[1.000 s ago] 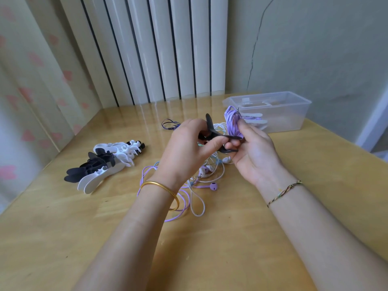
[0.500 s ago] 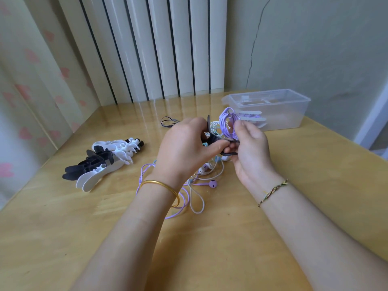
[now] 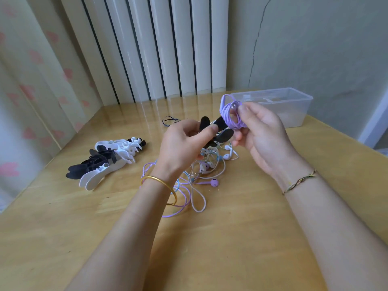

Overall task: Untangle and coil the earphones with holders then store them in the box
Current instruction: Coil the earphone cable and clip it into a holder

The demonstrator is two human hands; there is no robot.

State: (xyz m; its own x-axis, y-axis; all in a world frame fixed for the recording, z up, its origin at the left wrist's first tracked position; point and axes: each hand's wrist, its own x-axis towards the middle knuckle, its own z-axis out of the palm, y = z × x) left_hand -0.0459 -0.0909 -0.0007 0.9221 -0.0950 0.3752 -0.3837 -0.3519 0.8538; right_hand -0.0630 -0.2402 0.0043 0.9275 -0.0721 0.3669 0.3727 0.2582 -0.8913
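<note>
1. Wooden table (image 3: pixel 231 238) fills a corner backed by white vertical blinds (image 3: pixel 168 49); a clear plastic box (image 3: pixel 294 114) sits at its far right.
2. Just left of the box, the right hand (image 3: pixel 262 135) is raised, thumb and curled fingers pinching a coiled purple earphone cable (image 3: pixel 232 116).
3. Further left of the box, the left hand (image 3: pixel 182 148) grips a black holder (image 3: pixel 222 132) between thumb and bent fingers; the holder touches the coil.
4. A tangle of earphones (image 3: pixel 201 171), white, purple and blue, lies on the table under the hands, nearer the person than the box.
5. Well left of the box lies a pile of holders (image 3: pixel 109 160), black and white.
</note>
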